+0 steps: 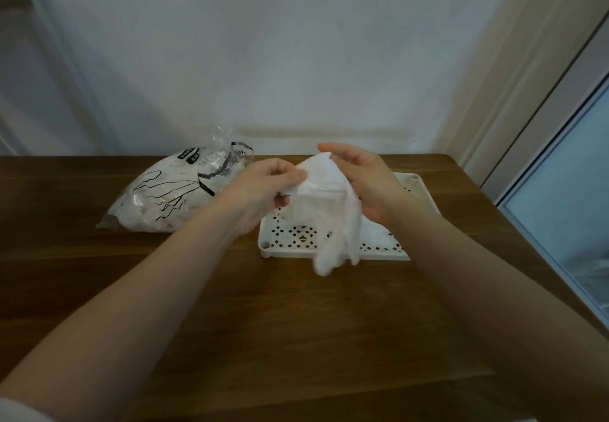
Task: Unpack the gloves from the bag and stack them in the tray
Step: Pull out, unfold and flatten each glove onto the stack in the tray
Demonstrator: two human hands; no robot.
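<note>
Two bare forearms reach forward over a dark brown wooden counter (296, 322). Beyond them, on the right half of the counter, sits a shallow white tray (290, 250) with a perforated diamond-pattern floor; a flat layer of white material, seemingly gloves already laid down, lies in its right part, partly hidden behind the right hand.

Above the tray both hands hold a white glove (324, 197). The left hand (263, 191) pinches its upper edge between thumb and curled fingers. The right hand (365, 181) cups the glove's other side, fingers bent over the top edge. The glove's long axis runs roughly vertical, cuff end up between the hands. Its limp fingers point down and hang past the tray's near rim, blurred at the tips.

To the left of the tray, well apart from it, a clear plastic bag (171, 194) with black printed lines lies on its side on the counter, bulging with more white gloves, its crumpled mouth toward the far edge.

Behind the counter rises a plain pale wall (280, 42). At the far right stands a light door or window frame (543, 141) with a bluish pane.
</note>
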